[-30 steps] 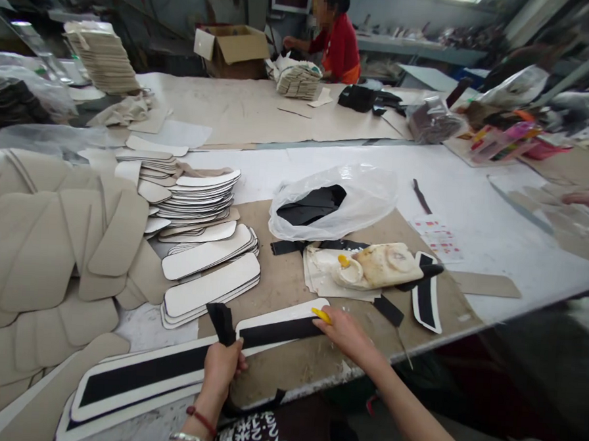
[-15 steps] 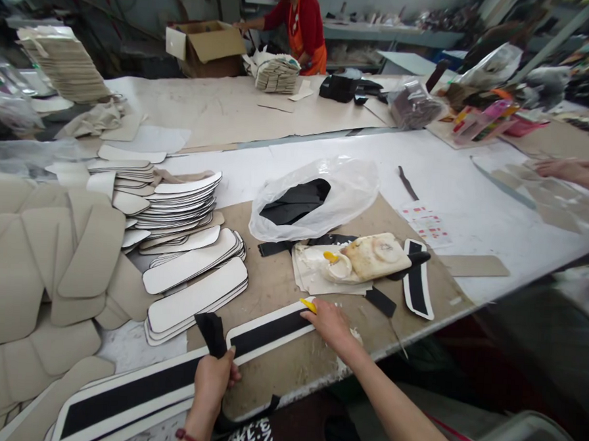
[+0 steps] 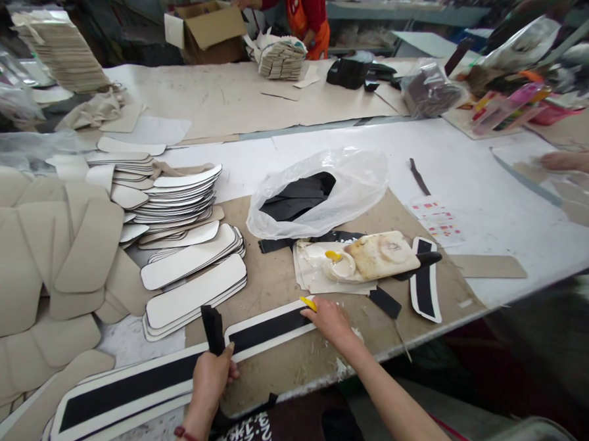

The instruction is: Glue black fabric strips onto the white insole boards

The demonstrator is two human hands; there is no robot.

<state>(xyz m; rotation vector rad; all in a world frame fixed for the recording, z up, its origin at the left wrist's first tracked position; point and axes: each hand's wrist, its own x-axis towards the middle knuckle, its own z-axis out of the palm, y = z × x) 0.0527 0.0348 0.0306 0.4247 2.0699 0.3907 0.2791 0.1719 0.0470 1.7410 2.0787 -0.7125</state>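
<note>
My left hand (image 3: 212, 376) is closed around a bunch of black fabric strips (image 3: 212, 328) that stick up above the thumb. It is over the near end of a white rounded panel (image 3: 290, 310) with a black strip (image 3: 261, 335) lying along its middle. Between the fingers of my right hand (image 3: 332, 322) is a small yellow tool (image 3: 308, 303), at the panel's far right end. To the left lies a longer white panel (image 3: 116, 416) with a black strip along it, on top of similar panels. Beyond my right hand, a cut-open white plastic bottle (image 3: 382, 257) holds pale glue-like stuff.
An open plastic bag (image 3: 360, 178) contains black strips. Stacks of white panels (image 3: 196, 297) and loose beige pieces (image 3: 6, 258) cover the left. Another white-edged panel (image 3: 433, 307) lies right. A co-worker in an orange apron (image 3: 297, 23) is behind; another person's hand (image 3: 574, 161) is far right.
The view has shifted slightly, so the background sits a little higher and the right-hand items further right. Both hands keep nearly the same places and grips; the black strips look more upright.
</note>
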